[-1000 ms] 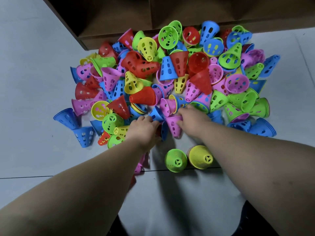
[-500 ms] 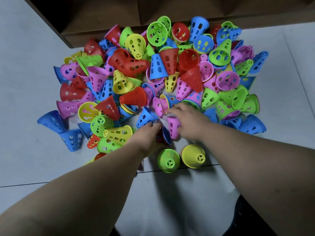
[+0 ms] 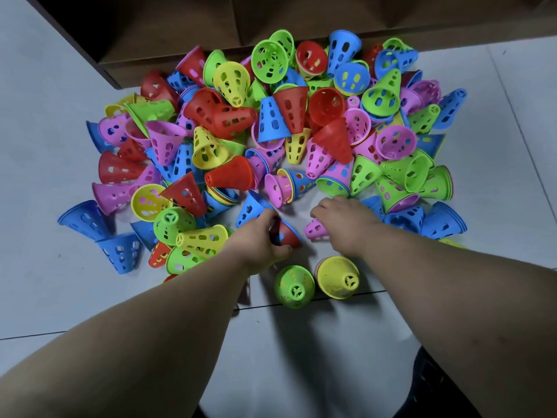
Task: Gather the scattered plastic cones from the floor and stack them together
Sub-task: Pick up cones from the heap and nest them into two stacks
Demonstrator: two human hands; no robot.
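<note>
A big heap of perforated plastic cones (image 3: 271, 128) in red, blue, green, yellow and pink covers the floor ahead. At its near edge my left hand (image 3: 259, 242) grips a red cone with a blue rim (image 3: 287, 233). My right hand (image 3: 343, 221) rests over a pink cone (image 3: 315, 229) lying on its side, fingers curled on it. Closer to me stand a green cone (image 3: 294, 286) and a yellow cone (image 3: 339, 276), each upright; the yellow one seems to top a short stack.
A dark wooden cabinet (image 3: 180, 31) with open shelves runs along the back, touching the heap. Grey floor tiles (image 3: 45, 282) lie left, right and near me. My dark-clothed legs (image 3: 434, 387) show at the bottom edge.
Both hands have drawn back slightly from the heap. The left hand now holds the red and blue cone clear of the pile; the right hand has slid right over the pink cone.
</note>
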